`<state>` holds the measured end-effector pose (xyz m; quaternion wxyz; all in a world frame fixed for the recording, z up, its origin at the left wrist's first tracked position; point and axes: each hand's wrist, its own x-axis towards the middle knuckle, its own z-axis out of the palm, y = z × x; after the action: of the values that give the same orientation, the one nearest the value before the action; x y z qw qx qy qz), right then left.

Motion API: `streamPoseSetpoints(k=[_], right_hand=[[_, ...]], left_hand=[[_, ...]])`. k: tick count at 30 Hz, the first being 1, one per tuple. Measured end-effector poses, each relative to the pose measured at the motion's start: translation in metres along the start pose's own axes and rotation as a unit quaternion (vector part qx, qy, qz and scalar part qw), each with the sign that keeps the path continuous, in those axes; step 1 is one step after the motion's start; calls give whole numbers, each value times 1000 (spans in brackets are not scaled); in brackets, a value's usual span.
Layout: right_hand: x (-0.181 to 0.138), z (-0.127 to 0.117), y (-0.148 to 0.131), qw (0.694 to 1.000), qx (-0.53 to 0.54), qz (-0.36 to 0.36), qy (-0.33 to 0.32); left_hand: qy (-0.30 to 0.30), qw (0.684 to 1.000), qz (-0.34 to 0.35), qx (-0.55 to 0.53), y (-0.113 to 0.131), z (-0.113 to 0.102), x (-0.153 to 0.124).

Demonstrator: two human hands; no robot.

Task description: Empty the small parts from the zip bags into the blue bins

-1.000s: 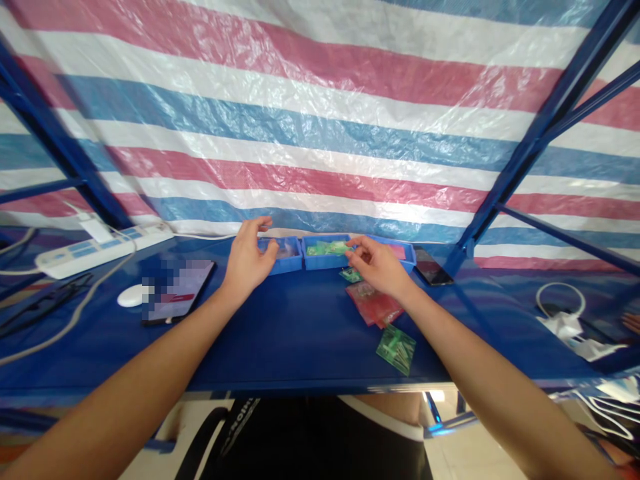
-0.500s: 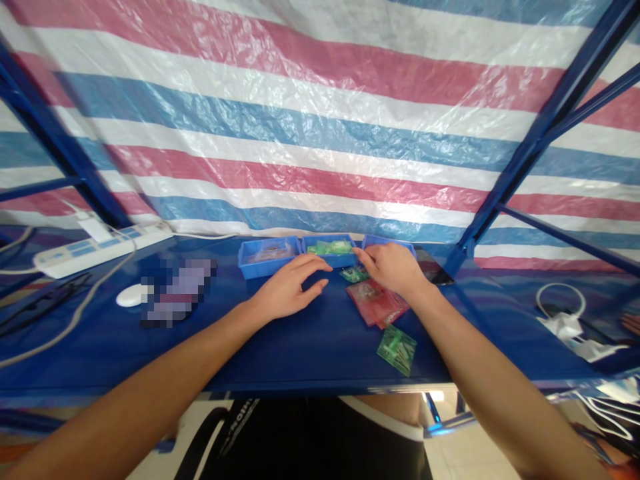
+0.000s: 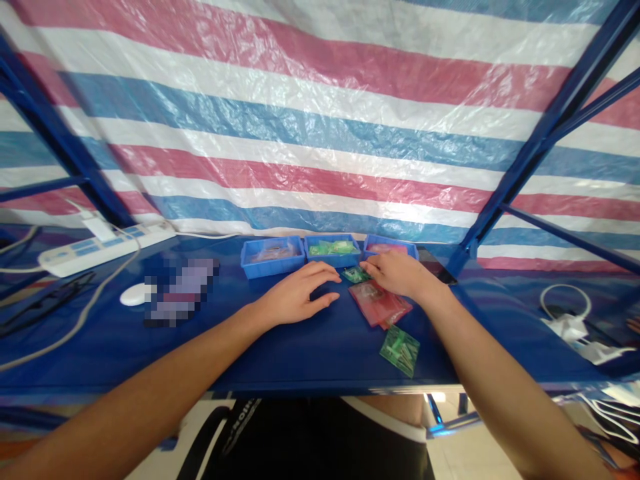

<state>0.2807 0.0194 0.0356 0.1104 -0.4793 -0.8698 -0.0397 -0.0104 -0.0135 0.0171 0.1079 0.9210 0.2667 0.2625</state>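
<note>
My left hand (image 3: 303,293) rests over the table, thumb and fingers apart, holding nothing. Just in front of it stand a blue bin (image 3: 273,268) with clear bags and a middle blue bin (image 3: 334,259) with green bags (image 3: 333,247). My right hand (image 3: 397,273) is curled, its bent fingertips at the right edge of a small green bag (image 3: 354,274); part of that bag is hidden under them. Below this hand lie red plastic bags (image 3: 377,303). Nearer the table edge is another green bag (image 3: 400,350) with thin metal parts inside. Behind the right hand, a third bin (image 3: 414,249) contains red bags (image 3: 387,249).
A white power strip (image 3: 107,248) with cables lies at the left. Near it are a round white object (image 3: 137,295) and a blurred-out item (image 3: 185,290). A dark flat object (image 3: 440,265) sits behind my right wrist. White plugs and cable (image 3: 570,327) lie far right.
My right hand has come down and toward me, from beside the bins to the small green bag, uncovering the red bags in the right bin. My left hand has shifted slightly right.
</note>
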Motion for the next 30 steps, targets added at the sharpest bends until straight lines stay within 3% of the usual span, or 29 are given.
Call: streamPoseSetpoints(k=[4, 10, 16, 19, 23, 30], right_hand=[[2, 4, -3, 999, 35, -40, -5], [2, 3, -12, 997, 67, -50, 0], [2, 0, -25, 980, 171, -99, -10], [3, 0, -28, 961, 253, -109, -19], [6, 3, -28, 949, 300, -101, 3], [9, 4, -22, 966, 250, -38, 48]], left_hand=[[-42, 995, 83, 16, 25, 7, 3], [-110, 963, 247, 6, 65, 32, 10], [-88, 982, 162, 32, 55, 30, 11], [-77, 985, 151, 34, 49, 25, 9], [-82, 981, 174, 30, 51, 24, 9], [-132, 945, 284, 95, 70, 36, 17]])
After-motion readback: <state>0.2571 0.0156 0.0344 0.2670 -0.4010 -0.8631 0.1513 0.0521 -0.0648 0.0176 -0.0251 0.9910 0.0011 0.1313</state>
